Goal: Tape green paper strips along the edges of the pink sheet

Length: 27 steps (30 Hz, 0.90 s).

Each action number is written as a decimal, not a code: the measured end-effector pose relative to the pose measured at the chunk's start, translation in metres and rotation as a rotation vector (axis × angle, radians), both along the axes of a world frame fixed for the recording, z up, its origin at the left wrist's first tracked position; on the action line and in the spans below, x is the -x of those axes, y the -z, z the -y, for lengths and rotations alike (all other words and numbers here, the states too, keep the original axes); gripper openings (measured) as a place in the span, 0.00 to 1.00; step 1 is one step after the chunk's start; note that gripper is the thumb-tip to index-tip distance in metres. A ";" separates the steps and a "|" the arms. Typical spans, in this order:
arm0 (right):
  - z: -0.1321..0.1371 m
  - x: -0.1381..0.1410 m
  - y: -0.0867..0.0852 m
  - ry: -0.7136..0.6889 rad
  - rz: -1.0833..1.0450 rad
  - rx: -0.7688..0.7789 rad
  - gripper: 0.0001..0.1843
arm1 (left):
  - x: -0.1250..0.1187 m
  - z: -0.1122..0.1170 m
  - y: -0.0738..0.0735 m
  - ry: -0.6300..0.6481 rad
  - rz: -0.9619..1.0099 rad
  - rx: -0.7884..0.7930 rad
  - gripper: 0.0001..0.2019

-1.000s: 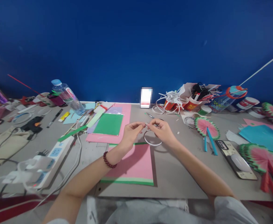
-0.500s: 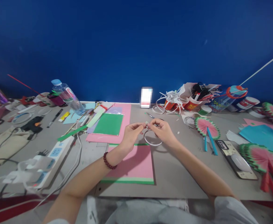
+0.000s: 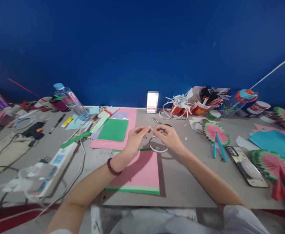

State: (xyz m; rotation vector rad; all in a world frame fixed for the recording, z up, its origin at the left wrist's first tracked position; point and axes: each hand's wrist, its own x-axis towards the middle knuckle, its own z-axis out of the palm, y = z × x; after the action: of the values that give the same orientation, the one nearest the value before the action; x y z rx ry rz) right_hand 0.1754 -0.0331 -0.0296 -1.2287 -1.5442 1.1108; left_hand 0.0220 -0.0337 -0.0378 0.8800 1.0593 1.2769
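My left hand (image 3: 139, 138), with a dark bead bracelet on its wrist, pinches a small whitish strip end (image 3: 150, 128) between thumb and forefinger. Close beside it, my right hand (image 3: 166, 135) has its fingertips closed around a thin white ring (image 3: 158, 151), which looks like a roll of narrow tape and hangs below the fingers. Beneath my left wrist lies a pink paper sheet (image 3: 137, 169) with green bands along its front and back edges. Scissors (image 3: 157, 120) lie behind my right hand, partly hidden by it.
At left are a power strip (image 3: 59, 162), a glue gun (image 3: 35, 130) and a tilted water bottle (image 3: 71, 102). Green paper (image 3: 113, 129) lies behind my left hand. Paper cups (image 3: 201, 109) stand at back right, near pink-and-green paper fans (image 3: 216, 131) and a phone (image 3: 240, 156).
Both hands have shifted very slightly left, and their fingertips are a little farther apart, with the whitish strip end showing more. The ring moved slightly left with my right hand.
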 end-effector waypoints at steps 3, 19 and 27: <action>-0.001 -0.001 0.001 -0.001 0.003 0.007 0.14 | 0.003 -0.002 -0.002 -0.029 -0.002 0.006 0.09; -0.004 0.000 0.003 -0.018 0.075 -0.023 0.12 | 0.000 0.000 -0.001 -0.067 -0.003 -0.031 0.09; -0.004 0.000 0.002 -0.027 0.114 -0.028 0.12 | 0.001 0.000 0.001 -0.061 -0.025 -0.050 0.10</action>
State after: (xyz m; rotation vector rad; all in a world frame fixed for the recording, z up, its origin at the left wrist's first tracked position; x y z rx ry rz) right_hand 0.1750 -0.0294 -0.0315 -1.2745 -1.6608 1.0484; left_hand 0.0208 -0.0339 -0.0384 0.9097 1.0855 1.3511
